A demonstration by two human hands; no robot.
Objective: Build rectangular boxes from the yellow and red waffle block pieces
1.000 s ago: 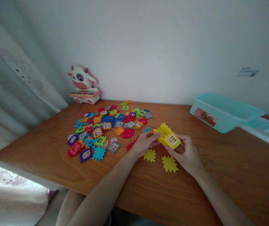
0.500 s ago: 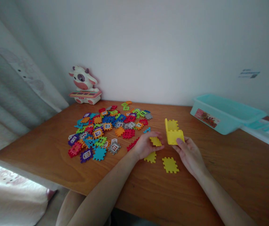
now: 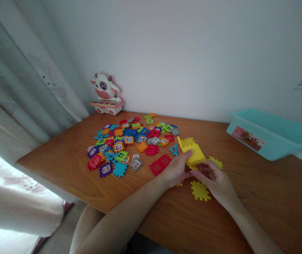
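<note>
— Closed on what, in the left grip [image 3: 175, 171]?
— Round the yellow box [image 3: 195, 154], with thumb across its face and fingers mostly hidden below.
— And at the right grip [image 3: 217, 177]?
— Half curled, close up to the box's lower right edge. Can't tell whether holding or merely touching.
— Tilted, then, between both?
— Yes, over the worktop [image 3: 172, 222], with a panel jutting at far left.
— Anything near?
— See a yellow square [image 3: 200, 191] just below the right grip, another yellow piece [image 3: 217, 162] just behind, and a yellow sliver [image 3: 180, 184] peeping from under the left. Beside that, find a red panel [image 3: 160, 164]; farther back, a blue triangle [image 3: 176, 149].
— And beyond?
— Look left to a mixed heap [image 3: 128, 132], then a cow toy [image 3: 105, 93]; far right, to a green tub [image 3: 262, 143].
</note>
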